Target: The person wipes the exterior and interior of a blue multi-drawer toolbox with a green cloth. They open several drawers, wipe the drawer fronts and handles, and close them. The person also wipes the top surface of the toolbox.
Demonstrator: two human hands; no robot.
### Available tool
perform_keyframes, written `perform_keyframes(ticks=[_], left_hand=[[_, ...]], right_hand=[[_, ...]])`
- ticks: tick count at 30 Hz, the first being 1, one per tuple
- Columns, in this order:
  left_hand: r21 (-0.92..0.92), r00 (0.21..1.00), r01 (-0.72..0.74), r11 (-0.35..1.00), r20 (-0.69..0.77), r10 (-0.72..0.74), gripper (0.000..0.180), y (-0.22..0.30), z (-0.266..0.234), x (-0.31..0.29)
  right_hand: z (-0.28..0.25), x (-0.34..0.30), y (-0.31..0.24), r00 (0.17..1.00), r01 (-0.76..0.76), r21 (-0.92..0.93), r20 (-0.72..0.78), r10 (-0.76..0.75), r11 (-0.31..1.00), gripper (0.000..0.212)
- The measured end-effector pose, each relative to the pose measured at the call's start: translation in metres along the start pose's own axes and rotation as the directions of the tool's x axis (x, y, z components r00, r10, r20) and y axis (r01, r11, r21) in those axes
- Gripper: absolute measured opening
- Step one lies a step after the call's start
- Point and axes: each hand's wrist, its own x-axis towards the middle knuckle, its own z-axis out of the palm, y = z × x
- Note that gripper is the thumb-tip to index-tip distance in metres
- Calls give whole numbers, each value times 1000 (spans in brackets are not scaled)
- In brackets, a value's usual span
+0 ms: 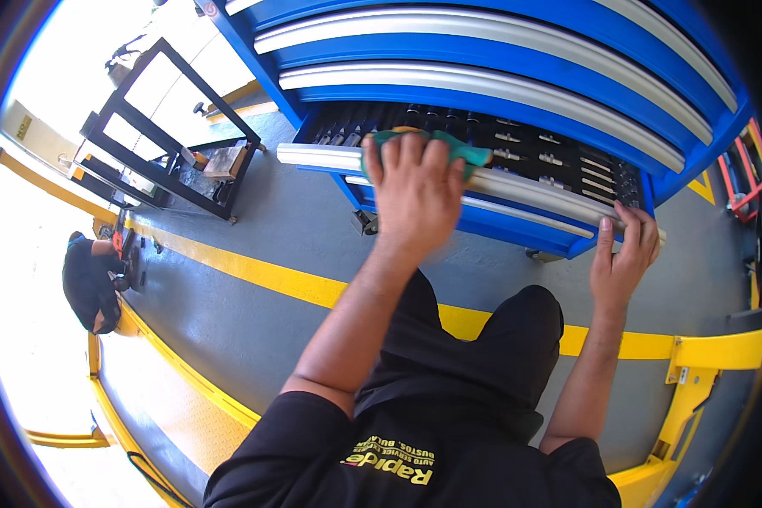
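Head view: the left hand (415, 193) is lying palm down on a green cloth (476, 156), its fingers half curled over the bunched folds and holding them; its palm is facing away, so how tightly it is squeezing cannot be told. The cloth is lying across the front rail (542, 191) of an open drawer (317, 157), apparently being pinned between hand and metal so that it is not slipping. The right hand (625, 247) is gripping the rail near its right end, fingers bending over the top and thumb sitting in front, probably bracing the drawer. The drawer is jutting from a blue cabinet (474, 49), and its tools (508, 154) are lying in rows on a dark lining, likely for easy finding. Farther left, a black cart (171, 179) is carrying a wooden block (225, 163) low down.
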Motion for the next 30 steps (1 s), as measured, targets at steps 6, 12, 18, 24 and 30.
perform_keyframes(ticks=[6, 12, 18, 24, 30], left_hand=[[91, 1000, -8, 996, -22, 10, 22, -157, -30, 1], [-247, 960, -138, 959, 204, 191, 25, -121, -56, 30], [-424, 871, -377, 823, 139, 470, 29, -34, -30, 42], [-449, 852, -247, 859, 321, 413, 33, -110, -67, 51], [-282, 851, 214, 935, 524, -37, 39, -193, -106, 50]], right_hand=[[-9, -2, -5, 999, -31, 68, 11, 31, 997, 28], [-8, 3, -9, 999, -30, 107, -9, 32, 994, 26], [-14, 4, -2, 999, 12, 70, 32, -14, 997, 26], [-18, 0, 5, 997, 19, 21, 73, -20, 1000, 28], [-19, 1, 3, 998, 0, 103, 68, -7, 995, 27]])
